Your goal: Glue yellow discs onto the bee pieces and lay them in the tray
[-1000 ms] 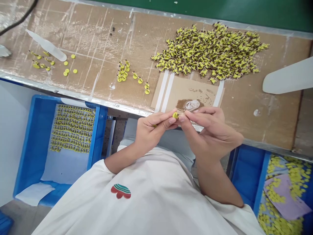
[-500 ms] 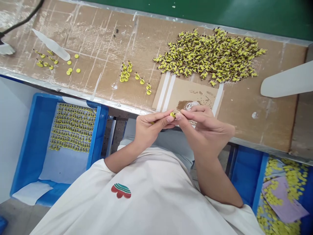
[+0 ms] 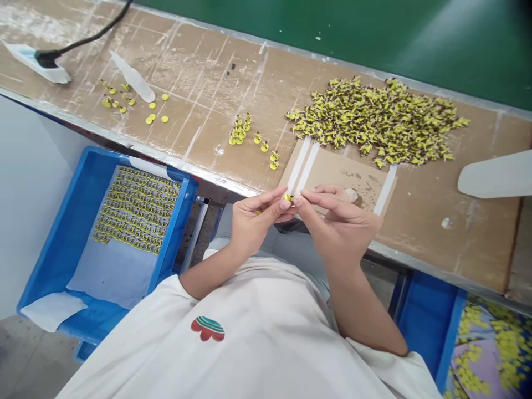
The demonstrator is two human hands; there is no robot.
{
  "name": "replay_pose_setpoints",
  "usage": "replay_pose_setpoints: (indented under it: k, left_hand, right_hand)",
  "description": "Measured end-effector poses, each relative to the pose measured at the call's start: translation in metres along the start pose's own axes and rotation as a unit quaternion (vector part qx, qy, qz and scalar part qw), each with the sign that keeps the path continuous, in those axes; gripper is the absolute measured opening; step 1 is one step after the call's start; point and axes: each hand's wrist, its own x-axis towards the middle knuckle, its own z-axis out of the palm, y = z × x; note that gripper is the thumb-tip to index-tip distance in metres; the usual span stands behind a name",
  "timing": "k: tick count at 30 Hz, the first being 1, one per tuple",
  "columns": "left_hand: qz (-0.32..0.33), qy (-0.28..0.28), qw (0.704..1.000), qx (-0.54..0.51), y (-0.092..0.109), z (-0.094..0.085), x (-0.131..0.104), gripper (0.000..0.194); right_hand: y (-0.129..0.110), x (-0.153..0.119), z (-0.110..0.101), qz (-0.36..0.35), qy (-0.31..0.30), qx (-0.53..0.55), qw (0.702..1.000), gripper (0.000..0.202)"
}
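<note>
At the table's front edge my hands meet around a tiny yellow and dark figurine (image 3: 288, 197) with a round yellow base. My left hand (image 3: 255, 219) pinches its yellow side between thumb and forefinger, and another bit of yellow shows among the fingers. From the other side, the thumb and forefinger of my right hand (image 3: 338, 224) close on the dark end. Behind the hands lies a taped cardboard sheet (image 3: 328, 166) with brown stains. A large heap of small yellow and brown figures (image 3: 374, 122) rests just beyond it. Several figurines on round bases (image 3: 240, 133) stand to the left.
Further left are loose yellow discs (image 3: 165, 118), a white pointed strip (image 3: 135, 80) and a power strip (image 3: 37, 62). A white bottle-like object (image 3: 496, 176) lies at right. Below the table, a blue crate (image 3: 54, 244) holds rows of figurines; another blue bin (image 3: 428, 316) stands right, beside yellow discs.
The view has shifted, so the table's contents appear further right and lower. The hands stay together at the figurine; the thin tip seen by my right fingers no longer shows.
</note>
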Motion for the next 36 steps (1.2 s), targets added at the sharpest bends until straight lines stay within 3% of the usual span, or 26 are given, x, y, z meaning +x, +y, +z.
replay_pose_setpoints:
  k: [6,13,18,29,36]
  left_hand:
    - [0.038,0.021,0.999,0.001,0.005,-0.017,0.0,0.03]
    - [0.031,0.044,0.999,0.0,0.009,-0.036,0.005,0.035]
    - [0.021,0.03,0.999,-0.03,0.009,-0.044,0.01,0.033]
    - [0.081,0.032,0.996,0.007,0.005,-0.046,0.018,0.026]
    - [0.088,0.035,0.995,0.014,0.003,-0.043,0.019,0.023]
  right_hand:
    - [0.002,0.003,0.022,-0.044,-0.035,0.021,0.998,0.024]
    - [0.006,0.004,0.041,0.006,-0.063,0.012,0.998,0.02]
    - [0.008,-0.001,0.051,-0.004,-0.045,0.002,0.999,0.021]
    - [0.009,0.0,0.051,0.009,-0.031,-0.03,0.999,0.012]
    - [0.014,0.0,0.048,-0.009,-0.036,-0.018,0.999,0.017]
